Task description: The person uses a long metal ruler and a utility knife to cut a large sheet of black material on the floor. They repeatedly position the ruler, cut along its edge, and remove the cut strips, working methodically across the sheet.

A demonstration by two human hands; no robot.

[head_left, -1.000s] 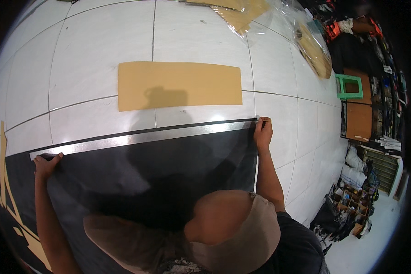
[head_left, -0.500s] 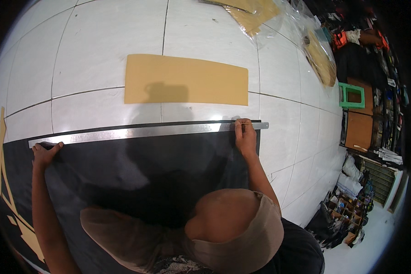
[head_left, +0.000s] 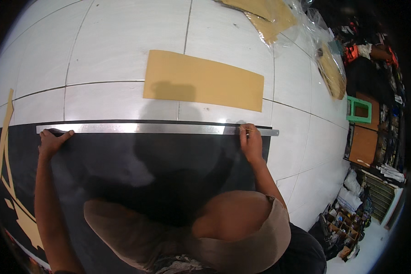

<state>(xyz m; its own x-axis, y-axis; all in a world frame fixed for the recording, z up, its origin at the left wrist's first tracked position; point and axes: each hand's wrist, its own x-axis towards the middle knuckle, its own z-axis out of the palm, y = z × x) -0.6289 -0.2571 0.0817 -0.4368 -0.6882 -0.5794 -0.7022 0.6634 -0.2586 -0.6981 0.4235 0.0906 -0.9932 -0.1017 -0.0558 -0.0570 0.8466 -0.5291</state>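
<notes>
Metal ruler (head_left: 182,129), long and shiny silver, lies along the far edge of the black sheet (head_left: 109,157); the left hand (head_left: 52,142), thumb and fingers apart, touches its left end; the right hand (head_left: 251,142), its pinch unclear, overlaps it near the sheet's right edge.

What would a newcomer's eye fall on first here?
A long, shiny ruler along the far edge of the black sheet, with the left grip at its left end and the right grip toward its right. Beyond it, a tan sheet lies on the white floor. A green stool shows at the right.
</notes>
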